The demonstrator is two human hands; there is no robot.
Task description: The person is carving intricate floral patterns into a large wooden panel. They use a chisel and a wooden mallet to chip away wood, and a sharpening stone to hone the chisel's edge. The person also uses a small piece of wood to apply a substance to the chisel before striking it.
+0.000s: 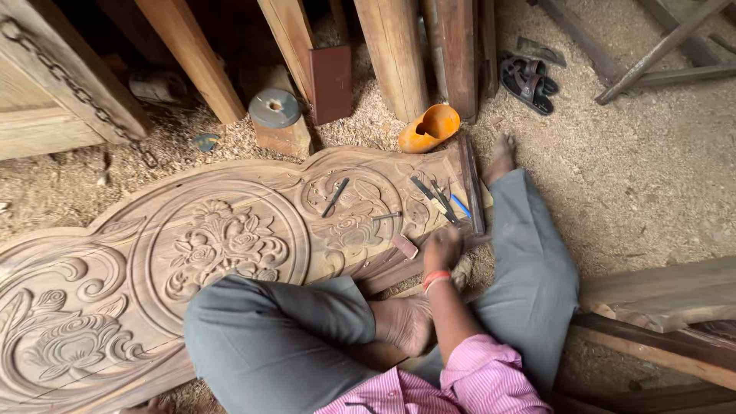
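Note:
I sit cross-legged in grey trousers on a large carved wooden panel (pixel 115 253) with flower and scroll relief, lying flat on the floor. My right hand (pixel 443 249), with an orange band on its wrist, reaches to the panel's right edge with fingers curled; anything held is hidden. Just beyond it lie several chisels (pixel 429 195) and a blue-handled tool (pixel 460 205). Another chisel (pixel 335 197) rests on the carving further left. A small reddish block (pixel 404 246) sits left of the hand. My left hand is out of sight.
Wood shavings cover the ground. Upright timber posts (pixel 395 54) stand at the back, with an orange shoe-shaped object (pixel 429 126), a grey disc on a wood block (pixel 274 109) and black sandals (pixel 527 80). A chained wooden piece (pixel 54 84) lies far left, planks (pixel 659 295) at right.

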